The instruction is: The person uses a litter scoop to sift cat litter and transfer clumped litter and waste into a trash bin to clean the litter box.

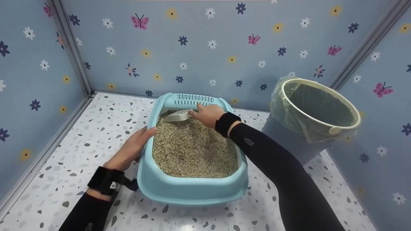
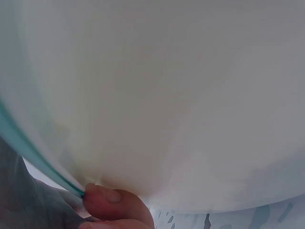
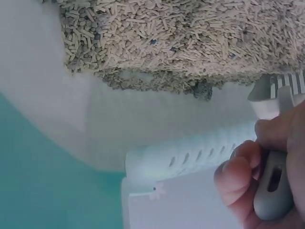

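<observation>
scoop (image 1: 176, 116), right grip (image 1: 209, 115) curled round handle (image 3: 270, 205)

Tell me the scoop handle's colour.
Grey; the scoop's handle shows best in the right wrist view.

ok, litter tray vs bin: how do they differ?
The litter tray is low and light blue; the bin is taller and grey-blue. The tray holds pellet litter; the bin has a translucent bag lining it. The left hand grips the tray; no hand touches the bin. Both are open-topped and stand on the speckled floor.
</observation>
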`<state>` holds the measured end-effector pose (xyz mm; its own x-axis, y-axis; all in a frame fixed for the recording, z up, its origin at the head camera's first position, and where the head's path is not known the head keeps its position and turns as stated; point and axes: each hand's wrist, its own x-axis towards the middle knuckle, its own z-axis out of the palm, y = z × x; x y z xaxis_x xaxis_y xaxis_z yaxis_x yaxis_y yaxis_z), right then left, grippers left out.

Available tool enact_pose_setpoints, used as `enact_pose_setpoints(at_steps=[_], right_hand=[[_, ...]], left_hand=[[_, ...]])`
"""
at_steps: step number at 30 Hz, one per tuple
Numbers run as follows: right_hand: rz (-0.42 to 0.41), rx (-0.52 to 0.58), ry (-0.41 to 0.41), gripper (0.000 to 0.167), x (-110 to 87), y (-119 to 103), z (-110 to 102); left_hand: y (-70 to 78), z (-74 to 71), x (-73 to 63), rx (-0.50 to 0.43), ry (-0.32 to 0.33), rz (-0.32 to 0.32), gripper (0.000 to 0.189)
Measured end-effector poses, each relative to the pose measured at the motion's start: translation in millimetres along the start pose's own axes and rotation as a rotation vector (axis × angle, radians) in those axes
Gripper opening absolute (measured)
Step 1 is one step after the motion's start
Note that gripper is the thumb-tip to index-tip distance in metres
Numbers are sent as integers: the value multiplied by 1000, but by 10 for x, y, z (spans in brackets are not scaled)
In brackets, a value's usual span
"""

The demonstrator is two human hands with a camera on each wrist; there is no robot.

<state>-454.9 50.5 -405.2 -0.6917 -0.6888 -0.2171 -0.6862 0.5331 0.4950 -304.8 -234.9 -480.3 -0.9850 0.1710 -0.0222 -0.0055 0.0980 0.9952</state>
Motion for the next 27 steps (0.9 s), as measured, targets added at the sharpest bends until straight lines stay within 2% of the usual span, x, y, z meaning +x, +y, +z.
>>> enact_pose_setpoints(at_steps=[7,12,20,22,25,27], right_hand=[[41,-71,-38,54,3,-83,54],[103,-85,-90,51,-39,-142,91],[191,-87,-129,50,-110,-211,86],[196,-85,-142,47,-162,-225,76],[174,-66,-136,27,-257,-201,43],[156,12,-163,31,-301,-142,-8]], left_hand=[[-24,30,-11,5,-1,-17,78],[-24,49,-1,15,-3,-31,79],[0,60,29,15,-1,-23,74],[2,59,32,15,-2,-26,74],[3,53,31,12,-7,-31,75],[-1,44,28,12,-10,-29,74]])
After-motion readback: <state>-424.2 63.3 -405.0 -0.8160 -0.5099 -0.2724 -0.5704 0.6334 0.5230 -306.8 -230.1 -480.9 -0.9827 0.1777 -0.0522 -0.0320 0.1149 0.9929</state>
